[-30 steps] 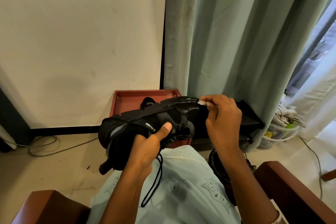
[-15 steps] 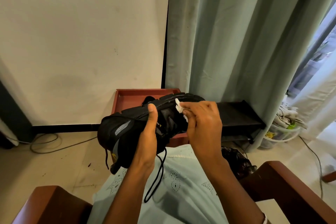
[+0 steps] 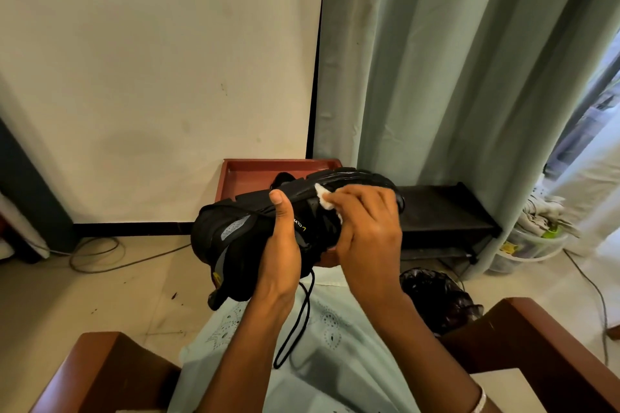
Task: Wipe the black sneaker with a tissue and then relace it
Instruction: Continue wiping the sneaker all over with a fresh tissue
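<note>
We grip the black sneaker [image 3: 241, 235] mid-frame in our left hand [image 3: 280, 245]. At its three o'clock our right hand [image 3: 365, 231] pinches the tissue [image 3: 323, 199] against the sole rim. Rough tread could shred the tissue, and the dangling lace [image 3: 298, 322] might snag.

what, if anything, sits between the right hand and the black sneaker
Only the tissue, which the right hand presses against the black sneaker near its sole edge. Nothing else visible comes between them. The left hand grips the sneaker beside it, clear of the tissue.
</note>
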Tool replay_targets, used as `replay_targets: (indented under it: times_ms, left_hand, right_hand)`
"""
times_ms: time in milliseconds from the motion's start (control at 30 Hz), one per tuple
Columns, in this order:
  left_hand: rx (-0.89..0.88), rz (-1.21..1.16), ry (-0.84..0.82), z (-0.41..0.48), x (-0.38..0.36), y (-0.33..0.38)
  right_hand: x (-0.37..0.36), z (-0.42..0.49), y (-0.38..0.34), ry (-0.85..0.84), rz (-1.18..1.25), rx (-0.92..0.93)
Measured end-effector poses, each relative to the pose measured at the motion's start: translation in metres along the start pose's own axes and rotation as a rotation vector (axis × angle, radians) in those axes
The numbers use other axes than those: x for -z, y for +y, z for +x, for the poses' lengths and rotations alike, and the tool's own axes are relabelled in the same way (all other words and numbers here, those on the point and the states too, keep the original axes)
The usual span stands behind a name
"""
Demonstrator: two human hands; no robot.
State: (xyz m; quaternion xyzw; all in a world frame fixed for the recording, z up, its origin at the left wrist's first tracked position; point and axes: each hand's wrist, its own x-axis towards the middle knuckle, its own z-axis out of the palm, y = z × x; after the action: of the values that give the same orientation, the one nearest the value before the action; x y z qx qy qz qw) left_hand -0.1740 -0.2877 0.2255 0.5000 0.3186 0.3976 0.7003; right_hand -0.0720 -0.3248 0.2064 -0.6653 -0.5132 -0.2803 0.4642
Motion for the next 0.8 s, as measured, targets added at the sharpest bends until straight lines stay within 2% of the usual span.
replay_targets:
  times_ms: [167, 333, 467, 633, 733, 800]
  left_hand:
    - [0.013, -0.019, -0.020, 0.000, 0.001, -0.003]
    - [0.041, 0.018, 0.039, 0.002, 0.005, -0.006]
    - [0.022, 0.070, 0.017, -0.002, 0.003, -0.001]
    - [-0.005, 0.080, 0.017, -0.002, 0.002, -0.001]
    - [0.002, 0.067, 0.019, 0.000, 0.004, -0.006]
    - [0.014, 0.055, 0.039, 0.002, 0.006, -0.009]
  right_hand:
    - [-0.004, -0.005, -0.008, 0.015, 0.085, -0.110]
    - [-0.005, -0.022, -0.025, -0.021, 0.225, 0.008]
    - [-0.006, -0.007, -0.005, 0.031, 0.093, 0.040]
    - [-0.009, -0.003, 0.003, 0.106, 0.065, -0.103]
    - [-0.009, -0.016, -0.011, 0.034, 0.169, -0.121]
    - [-0.008, -0.022, -0.019, 0.005, 0.207, -0.058]
